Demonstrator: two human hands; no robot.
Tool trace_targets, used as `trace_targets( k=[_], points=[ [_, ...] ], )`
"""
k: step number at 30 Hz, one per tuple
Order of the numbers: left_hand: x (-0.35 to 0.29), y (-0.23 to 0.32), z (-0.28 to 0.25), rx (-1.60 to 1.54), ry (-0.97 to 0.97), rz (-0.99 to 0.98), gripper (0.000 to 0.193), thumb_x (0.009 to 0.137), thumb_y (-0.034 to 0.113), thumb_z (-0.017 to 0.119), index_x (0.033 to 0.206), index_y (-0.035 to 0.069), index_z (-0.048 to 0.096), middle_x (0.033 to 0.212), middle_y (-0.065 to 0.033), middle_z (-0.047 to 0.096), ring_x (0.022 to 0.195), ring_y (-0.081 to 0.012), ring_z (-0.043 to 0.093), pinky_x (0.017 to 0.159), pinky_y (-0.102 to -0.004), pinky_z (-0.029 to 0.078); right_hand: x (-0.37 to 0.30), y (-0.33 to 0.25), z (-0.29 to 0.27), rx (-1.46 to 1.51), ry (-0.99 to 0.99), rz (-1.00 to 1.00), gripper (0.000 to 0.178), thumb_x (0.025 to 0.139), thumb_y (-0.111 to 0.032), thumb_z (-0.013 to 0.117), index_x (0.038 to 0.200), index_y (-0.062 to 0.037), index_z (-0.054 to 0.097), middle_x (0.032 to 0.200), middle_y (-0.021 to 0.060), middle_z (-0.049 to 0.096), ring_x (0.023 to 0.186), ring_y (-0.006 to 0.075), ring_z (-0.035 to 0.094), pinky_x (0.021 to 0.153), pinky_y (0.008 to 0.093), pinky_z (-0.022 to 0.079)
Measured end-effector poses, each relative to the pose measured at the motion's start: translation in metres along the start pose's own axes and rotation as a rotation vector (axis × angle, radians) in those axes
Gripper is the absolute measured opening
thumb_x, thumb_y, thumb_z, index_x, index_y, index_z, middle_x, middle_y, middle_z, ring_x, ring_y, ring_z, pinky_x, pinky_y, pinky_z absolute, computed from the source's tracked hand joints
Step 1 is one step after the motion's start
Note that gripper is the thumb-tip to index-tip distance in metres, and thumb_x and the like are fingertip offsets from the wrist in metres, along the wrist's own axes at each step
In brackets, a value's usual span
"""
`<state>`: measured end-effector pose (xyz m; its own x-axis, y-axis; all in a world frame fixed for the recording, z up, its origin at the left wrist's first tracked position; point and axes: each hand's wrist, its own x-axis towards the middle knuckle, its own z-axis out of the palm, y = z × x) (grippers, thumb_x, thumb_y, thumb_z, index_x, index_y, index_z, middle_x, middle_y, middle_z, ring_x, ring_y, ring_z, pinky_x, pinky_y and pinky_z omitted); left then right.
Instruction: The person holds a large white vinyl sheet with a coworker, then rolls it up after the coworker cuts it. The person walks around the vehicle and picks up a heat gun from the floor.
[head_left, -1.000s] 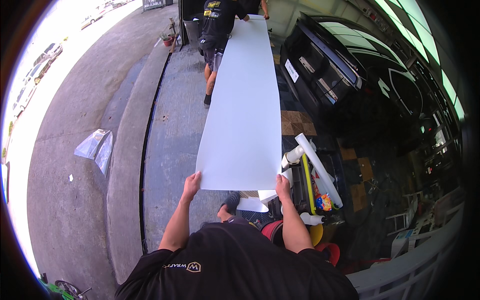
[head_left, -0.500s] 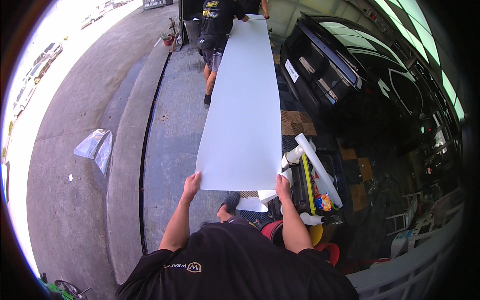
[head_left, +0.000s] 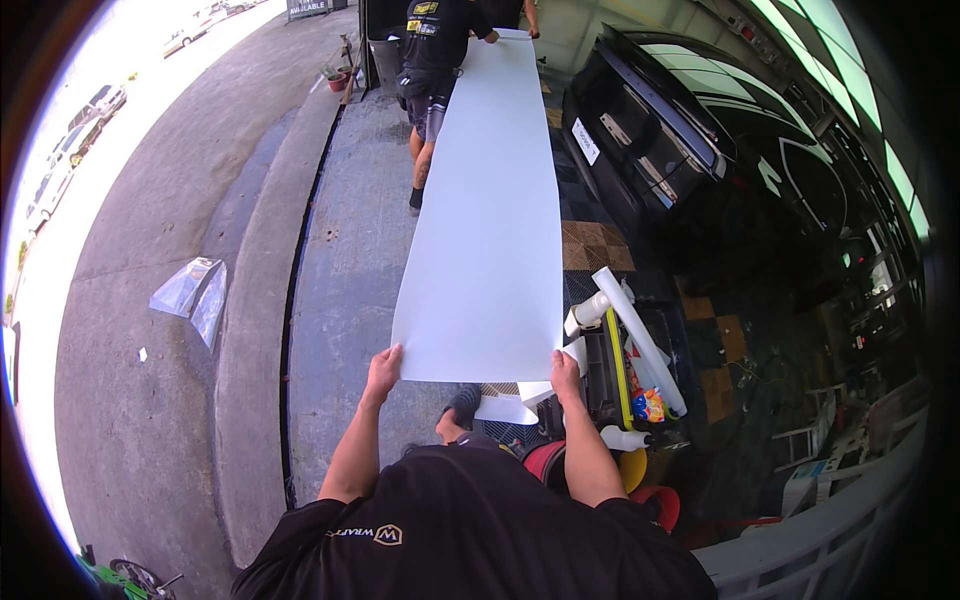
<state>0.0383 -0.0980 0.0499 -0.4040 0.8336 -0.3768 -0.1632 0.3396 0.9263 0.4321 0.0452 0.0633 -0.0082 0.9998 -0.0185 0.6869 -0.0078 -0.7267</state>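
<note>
A long white sheet (head_left: 485,220), smooth and flexible-looking, stretches away from me. My left hand (head_left: 384,372) pinches its near left corner, and my right hand (head_left: 564,374) grips the near right corner. Between them the near edge hangs straight and off the ground. At the far end two people hold the sheet: a person in a black shirt (head_left: 432,45) stands at its left side, and only part of the other (head_left: 505,12) shows at the top edge.
Right of the sheet stand white rolls (head_left: 640,340), a yellow-edged cart (head_left: 613,370) and red buckets (head_left: 545,462). A dark car (head_left: 650,120) is parked farther right. White scraps (head_left: 505,408) lie near my foot. Clear crumpled film (head_left: 195,295) rests on the pavement at left.
Almost nothing differs. Both my hands keep the same hold on the sheet, and the view has shifted very slightly.
</note>
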Motion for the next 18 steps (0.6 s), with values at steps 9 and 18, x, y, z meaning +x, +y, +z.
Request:
trace_targets(
  k=[9, 18],
  points=[
    [0.0006, -0.0008, -0.002, 0.026, 0.006, 0.013, 0.044, 0.102, 0.037, 0.054, 0.101, -0.003, 0.07, 0.083, 0.0024, 0.065, 0.073, -0.0068, 0.056, 0.067, -0.0264, 0.046, 0.0009, 0.0057, 0.0033, 0.043, -0.013, 0.0, 0.04, 0.103, -0.031, 0.046, 0.098, 0.004, 0.065, 0.078, 0.0173, 0.065, 0.073, 0.0283, 0.061, 0.073, 0.0404, 0.046],
    [0.0008, -0.0037, -0.0016, 0.017, 0.011, 0.008, 0.044, 0.102, 0.037, 0.054, 0.105, -0.004, 0.07, 0.085, 0.0013, 0.066, 0.076, -0.0072, 0.057, 0.069, -0.0264, 0.047, -0.0027, -0.001, 0.0004, 0.024, 0.005, -0.007, 0.04, 0.103, -0.031, 0.047, 0.093, 0.0044, 0.063, 0.077, 0.0183, 0.064, 0.073, 0.03, 0.061, 0.072, 0.0417, 0.046]
  ],
)
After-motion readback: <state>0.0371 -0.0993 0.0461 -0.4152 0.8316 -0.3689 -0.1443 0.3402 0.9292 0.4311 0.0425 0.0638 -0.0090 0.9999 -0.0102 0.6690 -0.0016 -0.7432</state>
